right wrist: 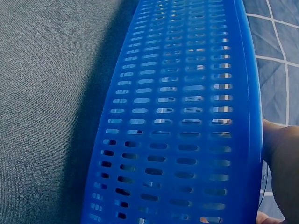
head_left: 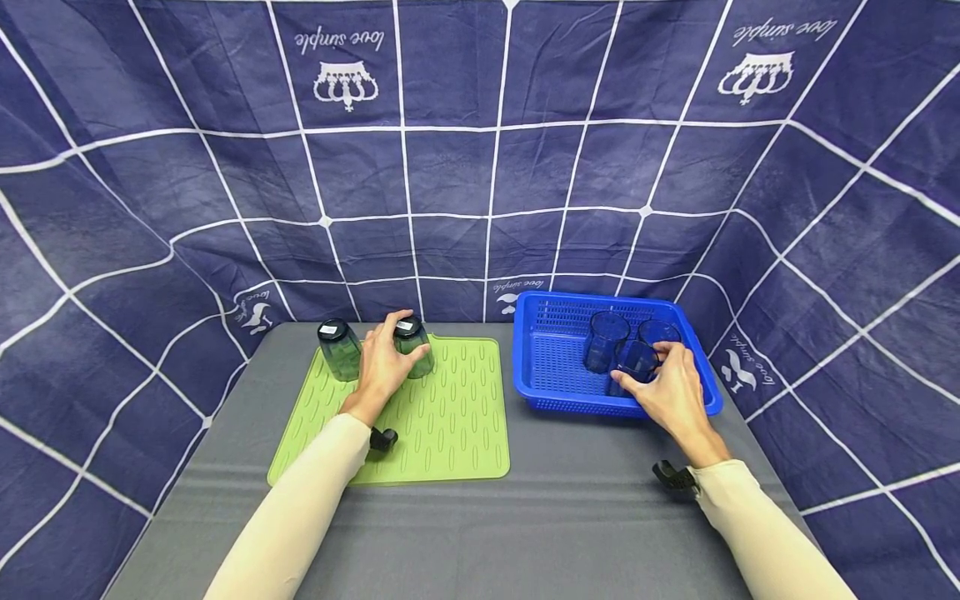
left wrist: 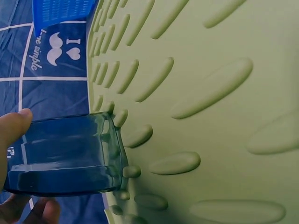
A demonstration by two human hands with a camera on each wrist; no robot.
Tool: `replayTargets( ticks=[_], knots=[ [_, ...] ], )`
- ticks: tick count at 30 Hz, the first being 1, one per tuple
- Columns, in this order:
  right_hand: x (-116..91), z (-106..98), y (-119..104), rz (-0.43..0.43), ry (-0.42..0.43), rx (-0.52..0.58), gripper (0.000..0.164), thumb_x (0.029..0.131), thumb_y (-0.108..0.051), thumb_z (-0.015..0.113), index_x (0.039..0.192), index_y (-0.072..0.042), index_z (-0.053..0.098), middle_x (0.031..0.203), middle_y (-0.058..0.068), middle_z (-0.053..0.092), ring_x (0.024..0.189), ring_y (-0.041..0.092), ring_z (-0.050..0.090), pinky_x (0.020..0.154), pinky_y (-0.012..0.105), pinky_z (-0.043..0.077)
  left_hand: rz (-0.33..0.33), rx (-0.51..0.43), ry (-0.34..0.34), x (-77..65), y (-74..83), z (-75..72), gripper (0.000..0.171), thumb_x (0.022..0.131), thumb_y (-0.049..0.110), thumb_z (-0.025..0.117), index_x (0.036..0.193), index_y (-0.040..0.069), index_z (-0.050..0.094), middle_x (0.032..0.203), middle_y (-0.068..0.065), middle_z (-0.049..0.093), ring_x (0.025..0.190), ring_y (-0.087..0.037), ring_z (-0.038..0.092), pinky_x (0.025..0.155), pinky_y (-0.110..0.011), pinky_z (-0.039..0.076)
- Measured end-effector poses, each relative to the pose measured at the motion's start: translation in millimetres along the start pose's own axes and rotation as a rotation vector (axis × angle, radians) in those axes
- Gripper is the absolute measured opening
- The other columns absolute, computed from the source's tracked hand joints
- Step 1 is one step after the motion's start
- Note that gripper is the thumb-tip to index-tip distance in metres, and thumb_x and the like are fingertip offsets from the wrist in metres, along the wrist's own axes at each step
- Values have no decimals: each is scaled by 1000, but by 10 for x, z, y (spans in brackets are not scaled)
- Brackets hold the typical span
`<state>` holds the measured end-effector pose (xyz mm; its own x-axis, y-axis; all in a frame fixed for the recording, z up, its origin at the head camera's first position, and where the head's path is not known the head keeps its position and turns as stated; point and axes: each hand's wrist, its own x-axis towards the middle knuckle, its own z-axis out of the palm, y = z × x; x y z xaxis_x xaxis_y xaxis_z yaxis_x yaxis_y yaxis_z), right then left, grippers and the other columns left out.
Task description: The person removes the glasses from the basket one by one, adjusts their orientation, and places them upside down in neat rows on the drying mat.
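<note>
- While gripping an upturned, green-tinted clear tumbler near its base with the left hand, also grips with the right hand a blue-looking clear drinking glass inside a blue perforated plastic basket.
- Sets the left thumb on one side of the tumbler and curled fingers on the other, pinching it between them.
- Pinches the drinking glass near its mouth between right thumb and fingers; cannot tell from the right wrist view how the fingertips lie, with the basket wall in front.
- Has the tumbler mouth down at the back of a lime-green, ridged flat mat.
- Has a second green-tinted tumbler, also upturned, just left on the same mat.
- Has two other blue-looking glasses in the basket, mouths up, near the held one.
- Has mat and basket apart on a grey cloth-covered bench.
- Wears long cream sleeves.
</note>
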<state>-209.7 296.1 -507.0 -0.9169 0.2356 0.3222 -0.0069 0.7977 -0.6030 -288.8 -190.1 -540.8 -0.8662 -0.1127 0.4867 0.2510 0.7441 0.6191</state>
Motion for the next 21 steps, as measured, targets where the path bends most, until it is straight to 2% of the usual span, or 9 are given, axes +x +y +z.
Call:
replayTargets(
  ticks=[3,6,8,11,13,15,18,21],
  knots=[
    [5,1,-3,2,4,-3,90,90,-40,101,152,4,54,140,32,62,120,54,68,104,71,54,9,4,3,-7,-7,0,77,86,26,103,155,19,67,134,-31,79,113,-56,70,99,-70,51],
    [8,6,-5,4,9,-8,89,89,-41,100,151,4,54,140,32,62,121,54,67,104,72,54,-9,0,-26,-5,-2,-16,79,88,27,103,157,21,66,138,-30,79,116,-56,70,102,-69,51],
    [11,12,-6,2,9,-9,89,89,-41,100,150,4,55,139,33,62,122,54,67,105,72,53,8,-12,-20,22,-147,62,80,88,31,103,158,24,65,139,-29,78,116,-56,69,103,-67,51],
    [8,15,-11,-1,11,-6,88,89,-41,100,149,5,55,138,32,62,126,56,66,106,72,53,21,-17,-2,15,-205,85,80,86,33,104,156,25,67,137,-29,79,114,-56,70,101,-66,52],
    [8,16,-12,0,13,-4,88,89,-41,100,149,5,56,138,32,63,127,56,66,107,72,52,46,-19,27,4,-218,95,79,85,32,104,154,24,68,133,-30,80,110,-55,70,97,-66,52],
    [8,17,-8,3,14,-2,87,89,-41,100,149,5,56,138,32,64,129,57,65,109,73,52,40,-12,29,-27,-89,20,77,85,30,103,153,23,69,132,-30,80,108,-55,70,96,-66,52],
    [13,18,3,5,14,-3,87,89,-40,100,150,4,57,138,32,65,131,56,65,110,73,52,53,-28,34,-27,-69,13,78,84,28,103,154,21,68,134,-31,80,109,-56,70,97,-68,50],
    [22,11,14,-6,14,-6,88,88,-40,100,151,4,57,137,32,65,129,55,65,109,72,52,68,-25,48,7,-195,98,76,86,35,102,153,25,69,137,-28,81,113,-56,71,98,-63,52]
  ],
)
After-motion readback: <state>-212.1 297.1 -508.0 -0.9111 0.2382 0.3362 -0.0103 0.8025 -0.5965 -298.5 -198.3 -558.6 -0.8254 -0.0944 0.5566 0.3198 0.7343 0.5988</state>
